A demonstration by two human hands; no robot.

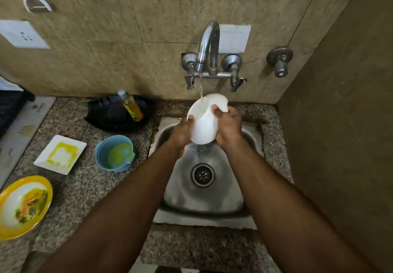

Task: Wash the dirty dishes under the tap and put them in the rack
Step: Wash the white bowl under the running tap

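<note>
I hold a plain white cup (204, 121) tilted under the running tap (207, 47), left hand (182, 133) and right hand (228, 127) both wrapped around it, water spilling off its base.

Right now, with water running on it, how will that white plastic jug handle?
The white plastic jug is wet, so probably slippery; both hands grip it. It looks thin-walled and light, likely getting heavier as tap water pours in.

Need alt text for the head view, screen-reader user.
Both hands, left hand and right hand, hold a white cup under the running tap over a steel sink. On the granite counter to the left wait a blue cup, a stained square white plate, a yellow-rimmed bowl and a soap bottle.
</note>
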